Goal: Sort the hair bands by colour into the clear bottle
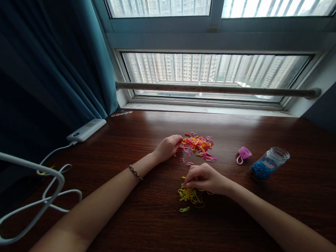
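A mixed pile of pink, red, orange and yellow rubber bands (199, 144) lies on the dark wooden table (138, 227). At its left edge rests my left hand (168, 146), fingers curled together against the bands; what they pinch is hidden. My right hand (206, 178) hovers over the upper side of a smaller pile of yellow rubber bands (190, 195), its fingers drawn into a pinch. Whatever sits between those fingertips is too small to make out. A few loose pink bands (190, 164) lie between the two piles.
Right of the piles stand a pink cap with a loop (244, 153) and a clear jar (269, 163) holding blue bands, seemingly tilted. A white power bank (86, 130) with a white cable (57, 187) lies left, beside the blue curtain (83, 58). A window with a rail (216, 90) is behind.
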Tool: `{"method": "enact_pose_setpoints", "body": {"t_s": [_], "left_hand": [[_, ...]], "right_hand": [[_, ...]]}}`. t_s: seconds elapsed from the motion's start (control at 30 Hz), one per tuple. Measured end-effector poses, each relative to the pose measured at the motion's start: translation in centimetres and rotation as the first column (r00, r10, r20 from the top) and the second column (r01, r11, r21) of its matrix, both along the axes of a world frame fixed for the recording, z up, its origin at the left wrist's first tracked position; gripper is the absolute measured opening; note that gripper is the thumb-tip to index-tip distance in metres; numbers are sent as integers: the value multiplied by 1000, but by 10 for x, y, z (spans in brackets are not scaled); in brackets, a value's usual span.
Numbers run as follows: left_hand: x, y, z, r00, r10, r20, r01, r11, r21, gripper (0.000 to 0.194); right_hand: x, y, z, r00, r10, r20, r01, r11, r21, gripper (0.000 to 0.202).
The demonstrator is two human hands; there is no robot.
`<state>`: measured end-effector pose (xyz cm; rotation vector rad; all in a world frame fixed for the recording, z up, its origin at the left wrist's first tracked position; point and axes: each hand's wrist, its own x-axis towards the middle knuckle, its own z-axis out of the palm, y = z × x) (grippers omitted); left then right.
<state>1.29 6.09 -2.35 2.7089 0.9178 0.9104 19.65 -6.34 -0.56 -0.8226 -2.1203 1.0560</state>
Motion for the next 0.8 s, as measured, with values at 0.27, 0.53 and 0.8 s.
{"method": "enact_pose_setpoints", "body": {"t_s": [0.27, 0.53, 0.8], "left_hand": [[3, -8, 9, 990, -105, 91, 121, 975, -188, 11], [17, -37, 33, 915, -391, 99, 380, 755, -534, 13], [30, -67, 46, 752, -654, 76, 477, 462, -748, 15]], "right_hand": [[22, 26, -21, 819, -574, 3, 532, 760, 373, 20], [26, 32, -28, 768, -631, 113, 513, 711, 481, 25], [22, 31, -34, 705, -605, 369, 390, 766, 511, 38]]}}
